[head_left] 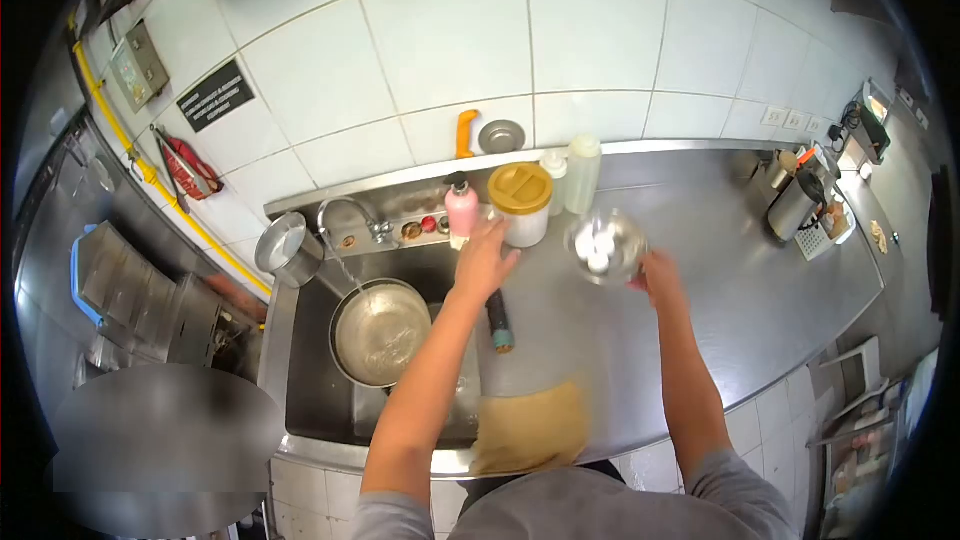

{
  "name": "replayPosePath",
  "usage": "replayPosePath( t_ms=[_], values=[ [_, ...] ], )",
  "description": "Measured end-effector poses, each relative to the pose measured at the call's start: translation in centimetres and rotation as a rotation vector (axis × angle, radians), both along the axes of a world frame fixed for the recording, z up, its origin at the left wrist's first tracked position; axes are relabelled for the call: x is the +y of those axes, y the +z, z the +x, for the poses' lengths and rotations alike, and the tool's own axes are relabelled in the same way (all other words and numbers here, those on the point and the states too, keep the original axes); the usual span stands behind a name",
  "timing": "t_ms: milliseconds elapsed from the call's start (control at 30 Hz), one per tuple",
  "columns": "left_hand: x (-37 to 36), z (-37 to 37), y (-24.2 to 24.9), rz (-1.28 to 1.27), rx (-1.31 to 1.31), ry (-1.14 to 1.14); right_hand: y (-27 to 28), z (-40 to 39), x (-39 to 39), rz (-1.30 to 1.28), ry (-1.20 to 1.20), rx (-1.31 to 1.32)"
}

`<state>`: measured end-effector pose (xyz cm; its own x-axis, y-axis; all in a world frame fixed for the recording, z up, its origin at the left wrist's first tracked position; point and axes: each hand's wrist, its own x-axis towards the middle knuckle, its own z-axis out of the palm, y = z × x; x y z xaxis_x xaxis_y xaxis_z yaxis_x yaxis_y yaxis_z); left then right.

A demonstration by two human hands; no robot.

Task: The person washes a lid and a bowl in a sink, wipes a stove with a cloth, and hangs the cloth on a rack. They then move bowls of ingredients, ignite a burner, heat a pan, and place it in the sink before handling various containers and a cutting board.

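Note:
My right hand [659,278] grips the right rim of a small metal bowl [634,236] over the steel counter. Several white, egg-like round things [598,246] lie inside the bowl. My left hand [484,258] reaches forward with thumb and fingers apart, right at the lower left side of a tub with a gold lid [521,189]. A pink pump bottle [461,208] stands just beyond those fingers. Under my left forearm, a dark-handled tool with a teal end [501,332] lies at the sink's right edge.
Water runs from the faucet [378,230] into a large round pan [380,332] in the sink [310,380]. Clear squeeze bottles [582,176] stand by the wall. A tan cloth [535,427] lies at the front edge. A metal kettle [792,208] stands at the right end.

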<state>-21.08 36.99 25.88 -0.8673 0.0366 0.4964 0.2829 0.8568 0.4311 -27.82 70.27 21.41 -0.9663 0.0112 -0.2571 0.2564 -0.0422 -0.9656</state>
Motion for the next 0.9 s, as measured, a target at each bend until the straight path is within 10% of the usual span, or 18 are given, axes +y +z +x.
replayPosePath(
  t_ms=[267, 367, 433, 600, 700, 900],
  values=[
    [3.0, -10.0, -2.3, -0.429, -0.192, 0.154, -9.1, 2.7, 9.1, -0.044, -0.054, -0.157],
    [3.6, -10.8, -3.0, -0.273, -0.053, 0.197, -10.1, 2.1, 10.8, -0.052, -0.004, -0.129],
    [4.0, -9.7, -2.9, -0.134, -0.062, 0.204, -10.0, 0.6, 10.9, 0.925, -0.142, 0.444],
    [6.9, -4.7, -4.7, 0.026, 0.237, 0.041, 2.2, -1.7, -0.7, 0.518, 0.200, 0.889],
    [10.2, 0.1, -3.9, -0.010, 0.208, 0.192, 5.3, -0.7, -8.6, 0.579, 0.464, 1.172],
    [11.4, 3.7, -9.0, 0.757, 0.115, 0.092, 3.9, 1.0, -14.8, 0.952, 0.844, 1.158]
  ],
)
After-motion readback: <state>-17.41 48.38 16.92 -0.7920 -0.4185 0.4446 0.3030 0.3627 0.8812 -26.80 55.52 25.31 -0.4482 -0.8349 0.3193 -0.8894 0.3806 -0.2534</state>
